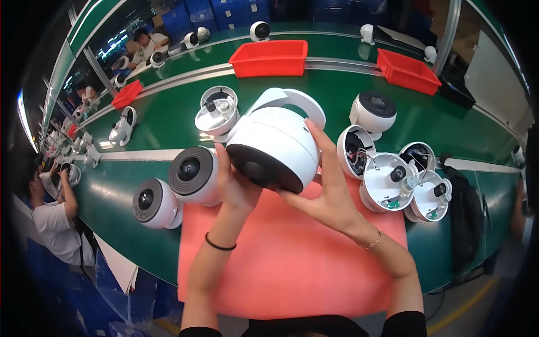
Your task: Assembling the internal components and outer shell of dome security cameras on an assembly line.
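A round white security camera (278,143) with a black front and a curved white bracket is held up between my two hands, tilted with the black front down. My left hand (238,182) grips its left side, partly hidden behind it. My right hand (328,194) is wrapped round the right side, fingers on the white shell and thumb by the black rim. Left of my left hand stand two assembled cameras with ringed dark fronts, one close (193,174) and one farther left (152,202). Beyond the held camera sits an opened camera housing (217,112).
A pink mat (292,253) covers the near bench. Opened housings with wires (387,182) crowd its right side, with an assembled camera (375,112) behind. Red trays (269,59) line the green conveyor's far edge. A co-worker (53,208) sits at the left; another person (149,45) is across.
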